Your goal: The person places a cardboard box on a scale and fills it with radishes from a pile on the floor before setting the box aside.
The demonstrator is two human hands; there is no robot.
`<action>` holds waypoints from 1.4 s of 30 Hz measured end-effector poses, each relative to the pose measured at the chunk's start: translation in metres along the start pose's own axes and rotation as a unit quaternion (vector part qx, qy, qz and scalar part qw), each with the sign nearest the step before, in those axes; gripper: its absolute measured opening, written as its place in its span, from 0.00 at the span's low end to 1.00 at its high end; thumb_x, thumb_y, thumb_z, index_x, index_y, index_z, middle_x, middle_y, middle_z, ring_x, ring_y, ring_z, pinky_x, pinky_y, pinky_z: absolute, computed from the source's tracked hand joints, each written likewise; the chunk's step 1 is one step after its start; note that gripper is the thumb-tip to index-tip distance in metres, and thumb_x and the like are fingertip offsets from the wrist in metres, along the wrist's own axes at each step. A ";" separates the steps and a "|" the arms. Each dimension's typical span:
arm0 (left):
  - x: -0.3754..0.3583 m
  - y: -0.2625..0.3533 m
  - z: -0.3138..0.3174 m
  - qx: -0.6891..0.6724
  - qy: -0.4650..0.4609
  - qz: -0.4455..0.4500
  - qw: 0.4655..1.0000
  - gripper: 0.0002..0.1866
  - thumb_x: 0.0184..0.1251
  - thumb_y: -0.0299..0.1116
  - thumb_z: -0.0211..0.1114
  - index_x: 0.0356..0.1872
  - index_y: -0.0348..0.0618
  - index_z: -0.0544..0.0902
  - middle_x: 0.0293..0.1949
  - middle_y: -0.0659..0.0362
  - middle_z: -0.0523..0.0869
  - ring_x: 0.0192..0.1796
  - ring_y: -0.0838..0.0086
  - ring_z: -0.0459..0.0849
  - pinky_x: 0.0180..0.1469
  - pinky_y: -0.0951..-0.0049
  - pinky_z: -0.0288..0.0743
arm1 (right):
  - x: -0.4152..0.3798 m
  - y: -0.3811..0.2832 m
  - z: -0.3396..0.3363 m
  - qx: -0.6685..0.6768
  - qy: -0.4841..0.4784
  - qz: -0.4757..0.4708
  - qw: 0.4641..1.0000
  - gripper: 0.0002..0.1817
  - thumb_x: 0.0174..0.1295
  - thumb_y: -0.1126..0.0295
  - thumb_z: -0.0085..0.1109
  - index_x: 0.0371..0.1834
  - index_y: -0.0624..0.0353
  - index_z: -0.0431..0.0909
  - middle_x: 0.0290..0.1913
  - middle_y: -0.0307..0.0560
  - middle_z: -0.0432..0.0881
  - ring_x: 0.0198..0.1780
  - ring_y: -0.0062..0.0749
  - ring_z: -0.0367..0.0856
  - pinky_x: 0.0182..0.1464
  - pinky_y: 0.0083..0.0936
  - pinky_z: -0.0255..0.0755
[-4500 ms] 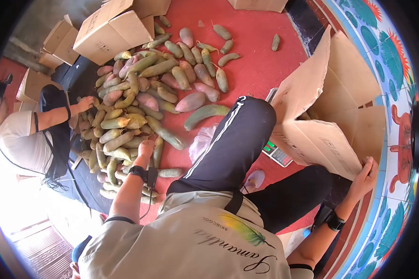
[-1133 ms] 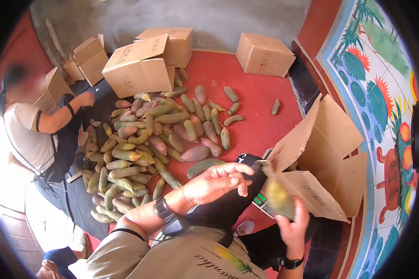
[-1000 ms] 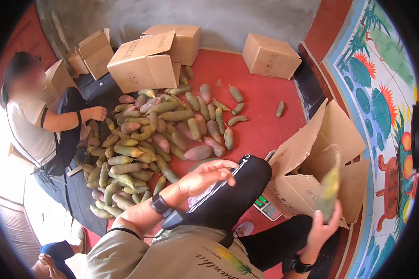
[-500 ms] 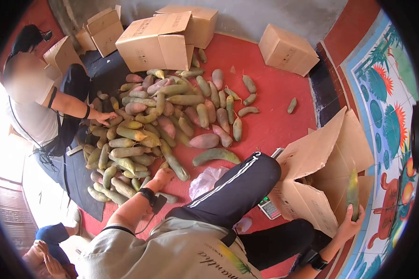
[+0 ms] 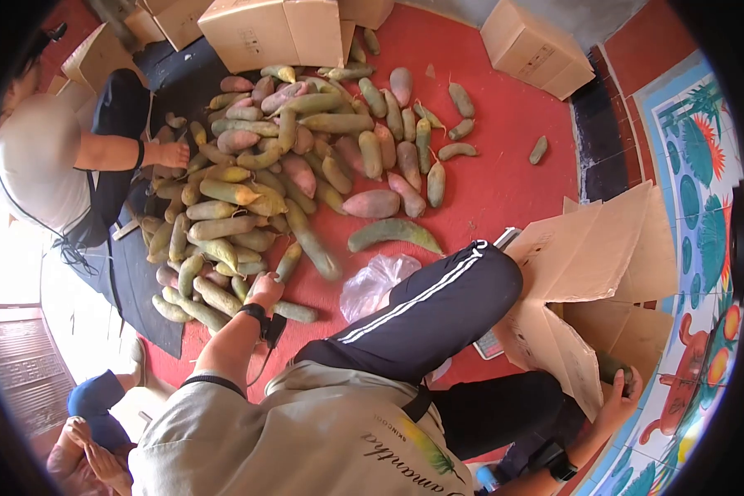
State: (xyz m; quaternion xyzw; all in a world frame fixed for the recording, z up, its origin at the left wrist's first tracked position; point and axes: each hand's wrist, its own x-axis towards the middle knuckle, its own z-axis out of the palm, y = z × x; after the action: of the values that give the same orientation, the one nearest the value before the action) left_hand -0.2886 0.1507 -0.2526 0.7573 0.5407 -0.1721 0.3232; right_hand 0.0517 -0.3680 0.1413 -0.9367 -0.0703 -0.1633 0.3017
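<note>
My left hand (image 5: 264,289) is closed around the lower end of a green radish (image 5: 289,261) at the near edge of a large heap of green and pinkish radishes (image 5: 223,207). On the right, my right hand (image 5: 623,393) reaches over the near side of an open cardboard box (image 5: 560,339). Its fingers grip another green radish (image 5: 610,366), mostly hidden by the hand and the box flap. A digital scale (image 5: 488,345) shows partly beneath the box. Beside my knee lie a clear plastic bag (image 5: 372,285) and a long curved green radish (image 5: 394,236).
Across the heap, a co-worker's hand (image 5: 171,155) rests by the radishes. Closed cardboard boxes (image 5: 260,37) stand at the back, with one more (image 5: 537,50) at the back right. A tiled, painted wall (image 5: 686,190) borders the right side. Another person's hands (image 5: 91,450) show lower left.
My right hand has lowered its radish from upright above the box flap to inside the box edge. My left hand has shifted left and closed on a radish. The view has tilted down slightly.
</note>
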 end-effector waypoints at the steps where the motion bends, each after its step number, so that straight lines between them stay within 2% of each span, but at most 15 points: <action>1: 0.000 -0.002 0.000 -0.007 -0.018 -0.014 1.000 0.24 0.51 0.36 0.58 0.54 0.49 0.74 0.49 0.46 0.78 0.54 0.56 0.75 0.56 0.67 0.69 | 0.000 -0.003 0.000 -0.011 0.005 -0.007 1.000 0.15 0.60 0.68 0.56 0.46 0.66 0.73 0.39 0.44 0.76 0.42 0.26 0.73 0.48 0.20 0.66; 5: -0.014 0.000 -0.005 -0.011 -0.034 -0.043 0.998 0.25 0.50 0.36 0.57 0.55 0.48 0.73 0.51 0.46 0.77 0.56 0.56 0.74 0.58 0.66 0.67 | -0.003 -0.014 0.006 0.019 0.033 0.023 0.999 0.14 0.61 0.68 0.55 0.45 0.67 0.73 0.39 0.44 0.76 0.42 0.26 0.74 0.49 0.21 0.66; 7: -0.015 -0.004 -0.003 -0.002 -0.042 -0.048 0.998 0.25 0.51 0.36 0.56 0.55 0.47 0.73 0.52 0.46 0.77 0.56 0.56 0.73 0.58 0.66 0.67 | -0.004 -0.015 0.006 -0.007 0.066 -0.002 0.998 0.12 0.63 0.68 0.51 0.42 0.67 0.74 0.38 0.44 0.77 0.42 0.27 0.74 0.48 0.22 0.67; 11: -0.022 -0.005 -0.004 0.018 -0.031 -0.026 0.999 0.23 0.52 0.34 0.53 0.52 0.46 0.76 0.51 0.45 0.77 0.56 0.57 0.73 0.59 0.64 0.66 | 0.001 0.008 -0.005 -0.037 0.070 -0.003 0.997 0.11 0.65 0.68 0.48 0.39 0.66 0.74 0.37 0.44 0.78 0.41 0.27 0.75 0.48 0.21 0.67; 13: -0.020 -0.009 -0.001 0.031 -0.020 -0.008 0.999 0.22 0.52 0.35 0.54 0.51 0.46 0.76 0.51 0.46 0.76 0.55 0.55 0.74 0.58 0.62 0.66 | -0.001 0.004 -0.004 -0.104 0.111 -0.036 0.988 0.11 0.66 0.67 0.46 0.37 0.65 0.75 0.35 0.44 0.78 0.39 0.27 0.77 0.46 0.21 0.69; 15: -0.018 -0.010 0.001 0.069 0.030 -0.040 0.996 0.20 0.53 0.36 0.56 0.50 0.46 0.77 0.52 0.47 0.74 0.55 0.53 0.72 0.58 0.61 0.65 | -0.003 -0.001 -0.001 -0.112 0.127 -0.051 0.984 0.12 0.66 0.67 0.46 0.36 0.65 0.75 0.34 0.44 0.79 0.38 0.27 0.77 0.44 0.21 0.70; 18: -0.030 -0.003 -0.011 0.081 0.050 -0.055 0.994 0.21 0.52 0.37 0.58 0.50 0.46 0.76 0.55 0.48 0.70 0.57 0.52 0.69 0.59 0.60 0.64 | -0.006 -0.011 0.003 -0.129 0.168 -0.072 0.975 0.13 0.67 0.65 0.46 0.34 0.65 0.76 0.33 0.44 0.79 0.35 0.27 0.78 0.40 0.20 0.72; 23: -0.017 -0.013 -0.004 0.044 0.032 -0.077 0.996 0.23 0.51 0.37 0.60 0.52 0.45 0.75 0.56 0.48 0.69 0.59 0.53 0.67 0.60 0.62 0.63 | -0.013 -0.029 0.010 -0.142 0.208 -0.090 0.963 0.15 0.67 0.64 0.45 0.33 0.65 0.76 0.32 0.44 0.79 0.33 0.27 0.78 0.36 0.19 0.72; 26: -0.013 -0.013 0.003 0.045 0.034 -0.051 0.997 0.23 0.51 0.36 0.59 0.52 0.44 0.74 0.56 0.48 0.69 0.59 0.54 0.67 0.60 0.62 0.63 | -0.019 -0.031 0.011 -0.133 0.205 -0.071 0.967 0.15 0.67 0.65 0.44 0.33 0.66 0.76 0.32 0.46 0.79 0.34 0.30 0.78 0.38 0.21 0.72; 28: -0.011 -0.007 0.004 0.052 0.037 -0.023 0.998 0.23 0.51 0.35 0.58 0.52 0.44 0.74 0.55 0.48 0.70 0.59 0.55 0.68 0.60 0.62 0.63 | -0.022 -0.025 0.009 -0.178 0.174 -0.140 0.958 0.15 0.68 0.66 0.42 0.35 0.66 0.75 0.34 0.48 0.78 0.36 0.33 0.77 0.41 0.24 0.71; 30: -0.014 0.008 -0.001 0.047 0.030 0.004 0.998 0.23 0.50 0.33 0.56 0.52 0.45 0.75 0.56 0.47 0.70 0.60 0.55 0.67 0.61 0.63 0.62 | -0.024 -0.022 0.010 -0.183 0.175 -0.148 0.956 0.15 0.68 0.66 0.41 0.37 0.67 0.75 0.34 0.48 0.78 0.37 0.34 0.77 0.42 0.25 0.71; 35: 0.002 0.032 -0.002 0.040 0.020 -0.003 0.999 0.26 0.50 0.32 0.54 0.56 0.47 0.70 0.59 0.51 0.67 0.62 0.55 0.65 0.63 0.63 0.61 | -0.034 -0.023 0.008 -0.191 0.187 -0.137 0.954 0.15 0.68 0.66 0.40 0.41 0.67 0.74 0.37 0.51 0.78 0.40 0.38 0.76 0.45 0.27 0.70; 38: 0.009 0.049 -0.007 0.033 0.018 0.007 0.999 0.27 0.51 0.32 0.54 0.58 0.48 0.69 0.62 0.51 0.64 0.63 0.55 0.62 0.63 0.63 0.60 | -0.042 -0.004 0.001 -0.206 0.192 -0.128 0.951 0.15 0.68 0.67 0.40 0.44 0.69 0.74 0.43 0.53 0.77 0.44 0.39 0.75 0.49 0.29 0.69; 40: 0.025 0.046 0.003 0.043 0.012 0.008 0.999 0.29 0.52 0.32 0.53 0.61 0.49 0.66 0.64 0.52 0.61 0.66 0.57 0.59 0.64 0.64 0.59 | -0.045 0.014 -0.004 -0.248 0.185 -0.171 0.935 0.18 0.68 0.64 0.40 0.48 0.68 0.72 0.46 0.54 0.76 0.46 0.42 0.75 0.52 0.31 0.67; 42: 0.040 0.043 0.012 0.078 0.014 0.014 0.997 0.31 0.52 0.32 0.54 0.63 0.51 0.63 0.65 0.53 0.60 0.67 0.58 0.58 0.65 0.65 0.58 | -0.050 0.010 0.002 -0.258 0.179 -0.165 0.935 0.19 0.68 0.62 0.39 0.49 0.68 0.72 0.47 0.55 0.76 0.47 0.43 0.74 0.52 0.32 0.66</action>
State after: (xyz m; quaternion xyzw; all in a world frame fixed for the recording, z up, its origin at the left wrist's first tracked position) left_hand -0.2330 0.1619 -0.2723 0.7903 0.5193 -0.1980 0.2579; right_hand 0.0078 -0.3765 0.1172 -0.9128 -0.1246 -0.3882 0.0263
